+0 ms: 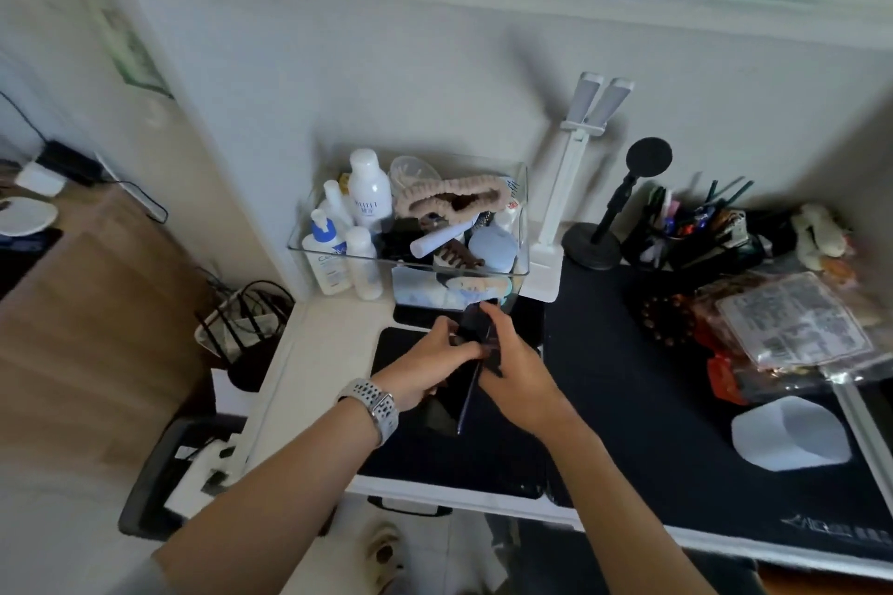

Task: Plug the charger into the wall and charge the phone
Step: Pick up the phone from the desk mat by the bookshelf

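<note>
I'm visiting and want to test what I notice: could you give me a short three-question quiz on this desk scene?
1. True or false: both hands are on the dark phone.
2. Which wrist wears the watch? A) left B) right
3. Fill in: the clear box of toiletries stands ___ the hands, by the wall.

Key: 1 true, the left hand and right hand both grip it; 2 A; 3 beyond.
</note>
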